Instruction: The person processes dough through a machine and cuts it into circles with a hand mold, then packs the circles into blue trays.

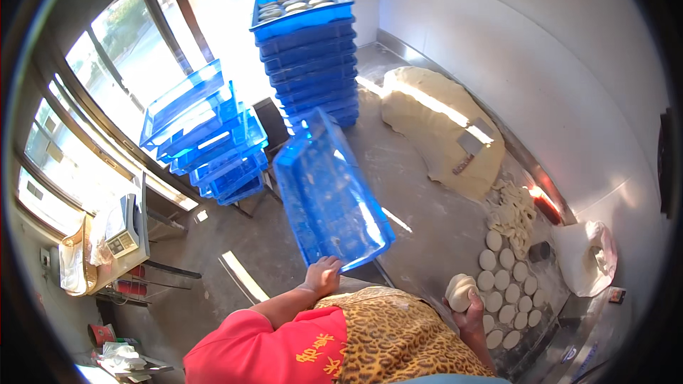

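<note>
My left hand (pixel 323 276) grips the near rim of a tilted blue plastic crate (pixel 325 197), which has whitish marks inside and holds no dough. Part of the crate lies over the floury grey worktop (pixel 395 192). My right hand (pixel 469 312) holds several pale dough rounds (pixel 460 292) bunched together at the worktop's near side. Beside that hand, many flat dough discs (pixel 501 280) lie close together in rows. Farther back spreads a large slab of dough (pixel 421 112), with a dough scraper (pixel 470 144) on it. Dough scraps (pixel 512 213) are heaped between slab and discs.
A tall stack of blue crates (pixel 312 69) stands behind, its top one filled with dough rounds (pixel 296 5). More crates (pixel 208 144) pile unevenly at left. A dark cylinder (pixel 539 252) and white sack (pixel 581 258) sit near the wall. A scale (pixel 122 232) rests on a side table.
</note>
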Motion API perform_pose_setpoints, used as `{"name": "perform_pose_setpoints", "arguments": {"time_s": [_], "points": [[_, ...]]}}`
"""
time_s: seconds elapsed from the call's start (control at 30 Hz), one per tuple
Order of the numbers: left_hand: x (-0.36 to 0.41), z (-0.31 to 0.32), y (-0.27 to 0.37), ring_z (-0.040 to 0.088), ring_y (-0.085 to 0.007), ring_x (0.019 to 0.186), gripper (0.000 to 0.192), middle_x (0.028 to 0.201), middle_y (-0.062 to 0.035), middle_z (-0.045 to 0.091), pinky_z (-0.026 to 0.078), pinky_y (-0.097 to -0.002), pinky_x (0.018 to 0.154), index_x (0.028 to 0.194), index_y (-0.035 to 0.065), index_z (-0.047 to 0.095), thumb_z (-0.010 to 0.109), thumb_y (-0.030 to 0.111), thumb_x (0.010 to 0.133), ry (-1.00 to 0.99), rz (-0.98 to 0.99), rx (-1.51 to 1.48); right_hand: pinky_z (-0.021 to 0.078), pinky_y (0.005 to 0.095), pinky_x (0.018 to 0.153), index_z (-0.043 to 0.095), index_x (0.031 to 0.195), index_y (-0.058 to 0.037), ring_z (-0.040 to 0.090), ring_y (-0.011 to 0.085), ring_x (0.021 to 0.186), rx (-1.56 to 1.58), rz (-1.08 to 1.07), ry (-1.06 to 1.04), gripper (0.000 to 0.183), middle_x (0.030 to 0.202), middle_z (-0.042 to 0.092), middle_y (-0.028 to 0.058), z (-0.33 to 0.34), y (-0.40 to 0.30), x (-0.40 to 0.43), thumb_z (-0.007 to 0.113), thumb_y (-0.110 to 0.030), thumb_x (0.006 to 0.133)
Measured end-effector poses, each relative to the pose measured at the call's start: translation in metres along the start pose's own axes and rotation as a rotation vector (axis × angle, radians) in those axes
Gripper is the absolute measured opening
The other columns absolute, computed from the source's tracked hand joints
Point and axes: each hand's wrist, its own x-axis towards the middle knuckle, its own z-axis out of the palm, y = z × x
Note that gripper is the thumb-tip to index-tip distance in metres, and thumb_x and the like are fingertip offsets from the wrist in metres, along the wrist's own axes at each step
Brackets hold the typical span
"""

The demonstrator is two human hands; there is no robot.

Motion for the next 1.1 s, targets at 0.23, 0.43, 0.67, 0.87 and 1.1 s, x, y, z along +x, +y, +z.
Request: {"name": "perform_pose_setpoints", "arguments": {"time_s": [0.23,0.43,0.67,0.87,1.1], "points": [[0.080,0.056,0.076,0.068,-0.0377,0.097,0.023,0.103,-0.0157,0.068,0.055,-0.0499,0.079,0.106,0.0108,0.067,0.054,0.012,0.087,-0.438,-0.060,0.122,0.0536,0.0541,0.084,0.053,0.131,-0.0108,0.061,0.0294,0.111,0.004,-0.087,0.106,0.048,0.122,0.062,0.0086,-0.109,-0.022,-0.037,0.059,-0.038,0.093],[0.142,0.080,0.056,0.068,-0.0383,0.099,0.023,0.103,-0.0167,0.069,0.055,-0.0503,0.082,0.107,0.0120,0.066,0.060,0.015,0.085,-0.458,-0.105,0.167,0.0549,0.0498,0.082,0.053,0.128,-0.0034,0.063,0.0317,0.106,0.098,-0.166,0.204,0.043,0.120,0.062,0.0138,-0.095,-0.038,-0.062,0.057,-0.031,0.095],[0.175,0.101,0.089,0.055,-0.0405,0.122,0.069,0.131,-0.0235,0.056,0.046,-0.0476,0.104,0.137,0.0014,0.051,0.076,0.030,0.080,-0.054,0.165,-0.244,0.0533,0.0393,0.092,0.054,0.130,0.0042,0.065,0.0273,0.106,-0.057,-0.191,0.391,0.038,0.119,0.064,0.0146,-0.106,-0.016,-0.006,0.055,-0.017,0.098],[0.191,0.091,0.171,0.061,-0.0321,0.116,0.062,0.129,-0.0190,0.059,0.050,-0.0505,0.098,0.141,0.0088,0.046,0.071,0.032,0.090,-0.675,-0.589,-1.262,0.0429,0.0528,0.106,0.036,0.150,0.0018,0.045,0.0351,0.135,-0.005,-0.030,-0.019,0.070,0.144,0.048,0.0203,0.085,-0.051,0.038,0.066,-0.015,0.089],[0.244,0.085,0.054,0.064,-0.0367,0.109,0.049,0.123,-0.0194,0.062,0.056,-0.0538,0.087,0.133,0.0049,0.051,0.060,0.035,0.096,-0.550,-0.736,-1.907,0.0494,0.0493,0.099,0.038,0.147,0.0040,0.051,0.0336,0.129,-0.349,0.000,0.243,0.064,0.145,0.048,0.0215,0.044,-0.039,0.022,0.067,-0.013,0.093]]}}
